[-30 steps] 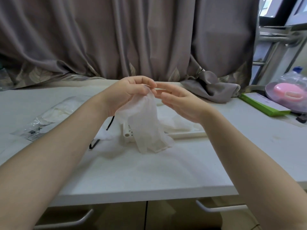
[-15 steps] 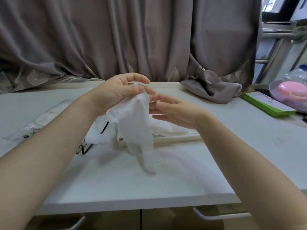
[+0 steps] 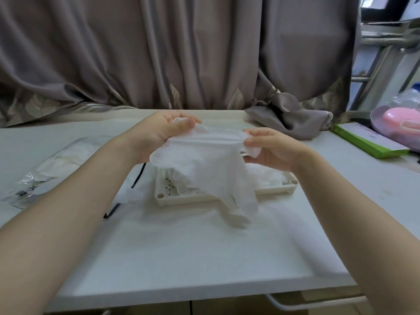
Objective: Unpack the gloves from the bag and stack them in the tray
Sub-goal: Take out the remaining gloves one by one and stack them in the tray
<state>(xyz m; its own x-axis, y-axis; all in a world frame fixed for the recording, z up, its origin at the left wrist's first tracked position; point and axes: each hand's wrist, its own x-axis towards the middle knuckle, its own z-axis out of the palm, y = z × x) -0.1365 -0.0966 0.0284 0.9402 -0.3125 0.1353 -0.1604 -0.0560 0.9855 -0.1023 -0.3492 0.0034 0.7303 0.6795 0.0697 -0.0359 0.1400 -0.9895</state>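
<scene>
The fingers (image 3: 181, 123) of the left hand (image 3: 163, 133) and right hand (image 3: 270, 148) pinch one white glove (image 3: 211, 160) stretched above the tray (image 3: 204, 197), where some gloves (image 3: 266, 176) already lie, while the bag (image 3: 52, 164) on the surface (image 3: 181, 251) seems still partly full.

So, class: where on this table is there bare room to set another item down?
Bare: the near strip between the tray and the table's front edge, and right of the tray, before the green box. Crowded: the left, with bag and black cord.
</scene>
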